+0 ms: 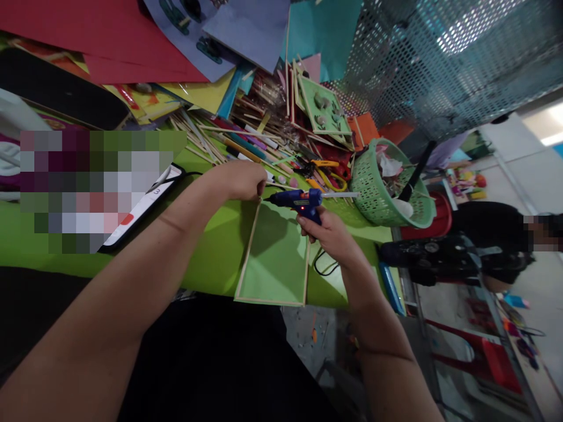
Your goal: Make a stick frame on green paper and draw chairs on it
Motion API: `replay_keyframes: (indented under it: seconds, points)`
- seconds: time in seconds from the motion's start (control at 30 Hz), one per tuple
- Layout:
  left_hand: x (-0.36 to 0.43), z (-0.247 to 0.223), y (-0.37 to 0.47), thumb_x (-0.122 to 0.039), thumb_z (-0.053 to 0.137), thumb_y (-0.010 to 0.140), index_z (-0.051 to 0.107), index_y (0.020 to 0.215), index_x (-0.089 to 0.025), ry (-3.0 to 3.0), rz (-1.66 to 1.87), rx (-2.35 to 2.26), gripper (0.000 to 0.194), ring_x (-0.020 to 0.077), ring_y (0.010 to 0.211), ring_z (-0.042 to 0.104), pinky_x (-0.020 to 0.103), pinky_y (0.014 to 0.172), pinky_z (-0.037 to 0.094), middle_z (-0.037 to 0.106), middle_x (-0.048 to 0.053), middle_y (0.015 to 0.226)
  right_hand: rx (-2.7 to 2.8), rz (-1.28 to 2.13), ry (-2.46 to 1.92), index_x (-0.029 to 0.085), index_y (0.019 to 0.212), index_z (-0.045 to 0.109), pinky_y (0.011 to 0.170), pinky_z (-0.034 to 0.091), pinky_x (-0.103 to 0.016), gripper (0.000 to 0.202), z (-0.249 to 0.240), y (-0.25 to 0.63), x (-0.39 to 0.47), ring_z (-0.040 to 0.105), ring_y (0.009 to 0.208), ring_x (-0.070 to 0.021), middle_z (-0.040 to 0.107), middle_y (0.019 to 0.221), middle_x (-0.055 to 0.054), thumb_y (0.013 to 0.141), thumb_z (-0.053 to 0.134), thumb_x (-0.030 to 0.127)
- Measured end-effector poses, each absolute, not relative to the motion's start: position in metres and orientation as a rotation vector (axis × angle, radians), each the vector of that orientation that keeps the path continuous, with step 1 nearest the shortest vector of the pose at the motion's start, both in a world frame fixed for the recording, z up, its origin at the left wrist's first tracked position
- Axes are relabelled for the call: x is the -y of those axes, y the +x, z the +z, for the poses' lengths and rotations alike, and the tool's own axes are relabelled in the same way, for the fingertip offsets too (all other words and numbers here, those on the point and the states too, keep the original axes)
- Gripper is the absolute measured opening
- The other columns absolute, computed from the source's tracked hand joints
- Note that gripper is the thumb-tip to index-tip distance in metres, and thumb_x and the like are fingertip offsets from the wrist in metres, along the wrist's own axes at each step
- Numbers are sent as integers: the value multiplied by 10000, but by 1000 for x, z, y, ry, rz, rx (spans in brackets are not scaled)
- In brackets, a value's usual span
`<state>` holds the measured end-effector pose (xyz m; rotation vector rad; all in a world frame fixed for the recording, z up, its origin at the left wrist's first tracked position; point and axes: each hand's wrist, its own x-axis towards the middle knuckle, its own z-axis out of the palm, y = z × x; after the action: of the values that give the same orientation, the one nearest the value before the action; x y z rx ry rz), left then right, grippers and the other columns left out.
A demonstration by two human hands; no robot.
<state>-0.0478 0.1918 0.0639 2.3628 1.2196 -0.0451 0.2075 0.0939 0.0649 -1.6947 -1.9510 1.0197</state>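
Observation:
My right hand (328,231) is wrapped round the handle of a blue hot glue gun (299,199). A red light glows on its side, and a clear glue stick juts out of its back end. The dark nozzle points left, close to the fingers of my left hand (244,180). Those fingers are pinched at the far left corner of a light green card (277,258); whatever lies between them is hidden. Thin wooden sticks border the card along its left, right and near edges.
A green plastic basket (373,193) stands right of the glue gun. Behind my hands lie pens, wooden sticks and scissors (329,176), with a stick-framed green card (325,108) beyond. A phone or tablet (145,214) lies at left. A person (484,240) is at right.

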Motion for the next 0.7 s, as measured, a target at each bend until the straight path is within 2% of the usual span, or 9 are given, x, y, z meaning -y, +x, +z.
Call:
replay_keyframes:
  seconds: [0.4,0.53,0.7]
  points:
    - [-191,68,-48,-107,640,788,820,1078,-200,2373,-92,-1229,353,230,987,718,288,787,477,818,84,1108,2049,955,-1744,242,865,603,580,441,-332,332,67,208,-96,601,594,-191,676,704,-22,932,634,566]
    - [-192,67,-48,-85,634,804,820,1092,-193,2362,-100,-1229,360,238,988,717,297,761,455,816,89,1113,2046,926,-1738,246,897,598,599,432,-335,295,68,210,-94,618,632,-207,675,708,-23,937,647,534]
    - [-188,70,-48,-127,680,831,818,1097,-175,2374,-83,-1222,303,222,976,699,297,801,459,816,96,1132,2017,932,-1728,239,935,623,606,429,-342,308,68,208,-94,602,611,-203,670,699,-19,940,647,546]
